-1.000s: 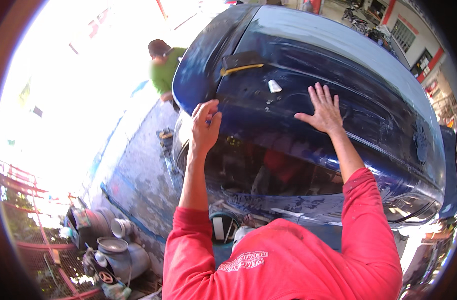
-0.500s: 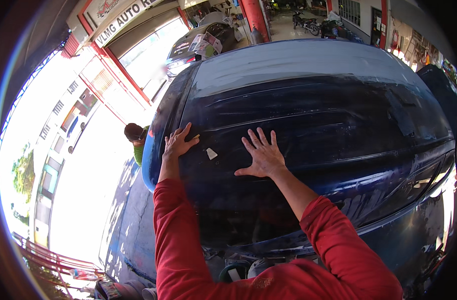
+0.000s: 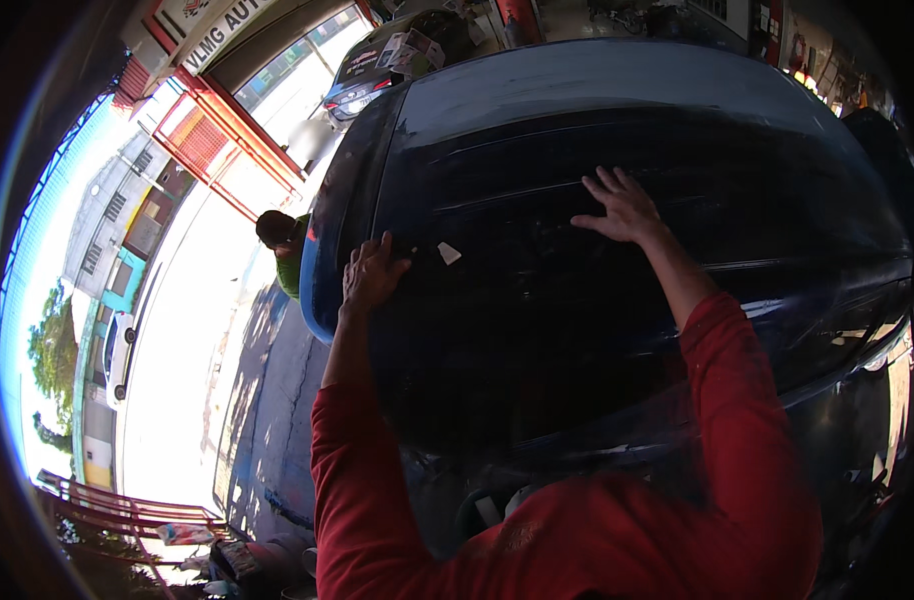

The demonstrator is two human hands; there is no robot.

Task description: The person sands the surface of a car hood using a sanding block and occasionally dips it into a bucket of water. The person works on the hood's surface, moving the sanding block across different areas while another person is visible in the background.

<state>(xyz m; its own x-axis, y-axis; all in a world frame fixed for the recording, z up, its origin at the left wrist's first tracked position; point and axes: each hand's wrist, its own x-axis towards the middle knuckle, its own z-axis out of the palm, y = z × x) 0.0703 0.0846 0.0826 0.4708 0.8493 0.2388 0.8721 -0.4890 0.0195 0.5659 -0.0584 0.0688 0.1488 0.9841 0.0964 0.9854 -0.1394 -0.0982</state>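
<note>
The dark blue roof (image 3: 517,320) of a car spans the middle, with a dull pale grey band (image 3: 617,85) along its far side. My left hand (image 3: 375,272) lies open at the roof's left part, fingers spread on the surface; whether anything is under them I cannot make out. Just right of it is a small white trapezoid piece (image 3: 449,253). Farther right and higher up, my right hand (image 3: 619,208) is open, palm down on the dark panel or very close over it, fingers apart, holding nothing. Both forearms, in red sleeves, reach up from the lower edge.
Beyond the roof's left end a person in green (image 3: 287,262) is partly hidden. Another dark car (image 3: 427,35) stands behind, beside a red gate (image 3: 202,140). A white car (image 3: 119,355) is on the sunlit street. Red railings (image 3: 107,500) and dim containers (image 3: 242,565) fill the lower left.
My right hand has moved rightward and up across the roof since half a second ago; my left shifted slightly right. Both remain open. The view has swung up from a second ago, showing more garage and street.
</note>
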